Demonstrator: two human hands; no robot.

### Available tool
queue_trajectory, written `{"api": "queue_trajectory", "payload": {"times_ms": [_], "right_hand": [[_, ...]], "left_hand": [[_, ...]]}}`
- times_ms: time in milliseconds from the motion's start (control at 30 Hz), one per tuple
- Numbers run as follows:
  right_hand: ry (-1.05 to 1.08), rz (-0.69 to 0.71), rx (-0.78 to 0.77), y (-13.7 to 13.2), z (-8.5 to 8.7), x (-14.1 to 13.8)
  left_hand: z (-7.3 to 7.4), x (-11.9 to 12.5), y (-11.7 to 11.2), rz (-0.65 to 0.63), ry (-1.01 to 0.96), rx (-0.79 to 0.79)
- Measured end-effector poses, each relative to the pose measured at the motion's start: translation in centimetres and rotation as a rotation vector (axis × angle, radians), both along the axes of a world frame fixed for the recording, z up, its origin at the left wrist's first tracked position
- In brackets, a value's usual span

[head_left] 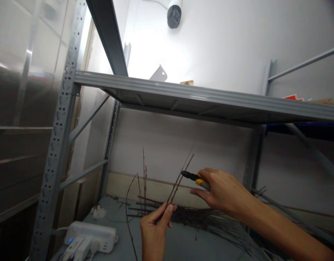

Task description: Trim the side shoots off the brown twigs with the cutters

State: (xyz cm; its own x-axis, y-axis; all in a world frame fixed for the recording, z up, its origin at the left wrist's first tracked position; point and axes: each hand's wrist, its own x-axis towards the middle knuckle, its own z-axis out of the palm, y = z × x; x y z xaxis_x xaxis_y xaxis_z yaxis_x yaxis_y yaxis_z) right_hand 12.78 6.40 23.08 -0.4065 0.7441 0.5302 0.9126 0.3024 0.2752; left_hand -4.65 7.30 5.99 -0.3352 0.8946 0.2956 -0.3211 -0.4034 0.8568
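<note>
A thin twig (178,183) stands pinched between the left hand's (154,232) fingers. Just beside it, the right hand (224,192) grips yellow-handled cutters (195,177); whether they are open is hard to tell. More twigs (205,220) lie behind the left hand on a shelf (115,214).

The white wall (153,47) above the shelf (199,96) was blown out by glare from above, and the shelf's underside was left in shade. Reflections were smeared across the metal panel (22,94) at left, the steel upright (56,145) was bowed by edge distortion, and the thin twigs (205,221) were rendered fairly sharply.
</note>
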Motion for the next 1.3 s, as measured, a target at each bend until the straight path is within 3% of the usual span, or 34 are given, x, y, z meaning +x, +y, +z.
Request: {"api": "queue_trajectory", "payload": {"times_ms": [667, 1033, 1167, 1300], "right_hand": [[0.114, 0.084, -0.088, -1.3, 0.5, -0.2], [0.098, 0.084, -0.046, -1.5, 0.6, -0.5], [0.081, 0.094, -0.012, -0.5, 0.1, -0.6], [0.167, 0.101, -0.056, 1.9, -1.3, -0.8]], "left_hand": [[0.3, -0.1, -0.8, 0.001, -0.052, 0.013], [0.7, 0.1, -1.6, 0.003, -0.017, 0.037], [0.4, 0.6, -1.4, -0.024, -0.033, 0.046], [-0.2, 1.1, -1.0, -0.135, -0.06, -0.003]]}}
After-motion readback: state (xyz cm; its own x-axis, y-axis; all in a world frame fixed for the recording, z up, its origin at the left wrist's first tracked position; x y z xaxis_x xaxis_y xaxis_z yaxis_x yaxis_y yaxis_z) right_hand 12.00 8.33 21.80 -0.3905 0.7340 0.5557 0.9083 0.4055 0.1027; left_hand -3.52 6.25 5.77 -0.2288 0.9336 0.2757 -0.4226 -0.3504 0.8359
